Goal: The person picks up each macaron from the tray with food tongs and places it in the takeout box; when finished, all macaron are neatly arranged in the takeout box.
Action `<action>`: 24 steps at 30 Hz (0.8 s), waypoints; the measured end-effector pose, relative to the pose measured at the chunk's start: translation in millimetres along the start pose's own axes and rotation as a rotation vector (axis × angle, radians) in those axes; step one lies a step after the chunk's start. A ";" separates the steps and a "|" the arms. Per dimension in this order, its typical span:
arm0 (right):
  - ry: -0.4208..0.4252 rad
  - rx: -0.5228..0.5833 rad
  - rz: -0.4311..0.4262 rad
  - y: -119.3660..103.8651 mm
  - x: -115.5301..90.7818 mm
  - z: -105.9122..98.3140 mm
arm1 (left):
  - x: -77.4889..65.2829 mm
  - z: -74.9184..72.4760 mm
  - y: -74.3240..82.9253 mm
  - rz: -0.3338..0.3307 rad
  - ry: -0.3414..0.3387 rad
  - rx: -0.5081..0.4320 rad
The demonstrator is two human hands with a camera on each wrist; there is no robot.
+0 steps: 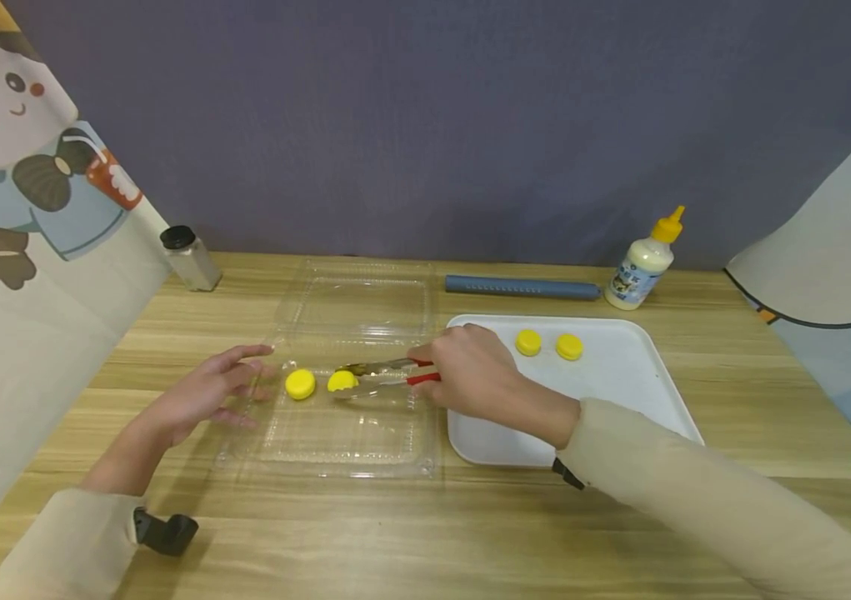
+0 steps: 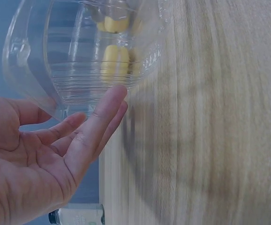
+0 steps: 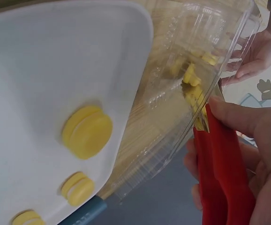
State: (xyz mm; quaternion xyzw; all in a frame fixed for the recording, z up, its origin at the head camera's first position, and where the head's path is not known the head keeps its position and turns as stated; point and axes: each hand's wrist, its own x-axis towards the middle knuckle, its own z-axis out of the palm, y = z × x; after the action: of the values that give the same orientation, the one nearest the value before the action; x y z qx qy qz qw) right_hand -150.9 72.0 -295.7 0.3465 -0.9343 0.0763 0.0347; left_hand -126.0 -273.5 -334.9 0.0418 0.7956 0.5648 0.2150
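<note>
Two round yellow macarons (image 1: 300,384) sit in the left part of a clear plastic hinged container (image 1: 350,435), a gap between them. The right hand (image 1: 473,371) has its grip clamped on silver metal tongs (image 1: 395,363), fingers curled round their red handles (image 3: 224,164). The tongs are over the container, their long axis running nearly left to right and their tips pointing left, toward the other hand. Their blades are parted a little, about the right-hand macaron (image 1: 342,381); whether both actually press on it is hard to make out. The left hand (image 1: 203,392) has its grip apart, fingers loosely spread and holding nothing, just beside the container's left wall. The clear lid (image 1: 365,304) lies folded back on the far side. To the right, a white rectangular tray (image 1: 620,379) carries three more yellow macarons (image 3: 87,132), as the right wrist view shows. Beyond the tray, a blue-grey rod (image 1: 521,287) lies left to right on the light wood-grain bench (image 1: 365,533), its right end close to an upright white squeeze bottle with a yellow nozzle (image 1: 637,271). A clear jar with a black lid (image 1: 191,258) stands at the far left.
</note>
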 end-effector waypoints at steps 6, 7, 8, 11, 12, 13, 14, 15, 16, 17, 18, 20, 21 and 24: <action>-0.024 0.028 0.032 4.8 -3.4 -0.5 | 1.3 -0.1 -0.4 0.007 -0.006 0.002; -0.025 0.031 0.035 5.5 -3.6 -0.4 | 1.4 -0.1 -0.5 0.005 -0.006 0.002; -0.029 0.037 0.040 5.8 -4.1 -0.7 | 1.3 -0.1 -0.4 0.002 -0.003 0.002; -0.039 0.063 0.048 7.9 -5.7 -1.8 | 1.0 0.4 0.1 -0.002 0.002 0.001; -0.042 0.077 0.047 8.9 -6.7 -2.5 | 0.9 0.3 0.2 -0.004 0.005 0.001; -0.043 0.092 0.044 10.3 -7.7 -3.0 | 0.8 0.3 0.3 -0.006 0.007 0.001; -0.046 0.111 0.045 11.8 -8.7 -4.0 | 0.4 -0.1 0.0 -0.002 0.005 0.003; -0.045 0.125 0.043 13.7 -9.7 -4.7 | 0.4 -0.1 0.0 0.000 0.004 0.004; -0.040 0.139 0.038 15.8 -11.0 -5.8 | 0.4 -0.2 -0.1 0.002 0.003 0.005; -0.033 0.155 0.033 17.8 -12.4 -7.2 | 0.3 -0.3 -0.1 0.004 0.003 0.006; -0.030 0.167 0.031 20.1 -13.7 -8.4 | 0.3 -0.5 -0.2 0.006 0.002 0.007; -0.022 0.190 0.028 25.0 -16.6 -11.0 | 0.3 -0.8 -0.6 0.008 0.000 0.007; -0.016 0.196 0.020 27.3 -18.4 -12.6 | 0.6 -0.6 -0.4 0.003 0.003 0.004; 0.015 0.217 0.002 35.2 -24.1 -16.7 | 0.7 -0.8 -1.6 0.009 0.001 0.005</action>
State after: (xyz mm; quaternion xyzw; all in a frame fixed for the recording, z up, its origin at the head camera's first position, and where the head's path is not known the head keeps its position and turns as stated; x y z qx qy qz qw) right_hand -155.4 116.6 -286.3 0.3467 -0.9206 0.1798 0.0038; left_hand -126.7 -274.5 -336.4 0.0456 0.7971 0.5636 0.2118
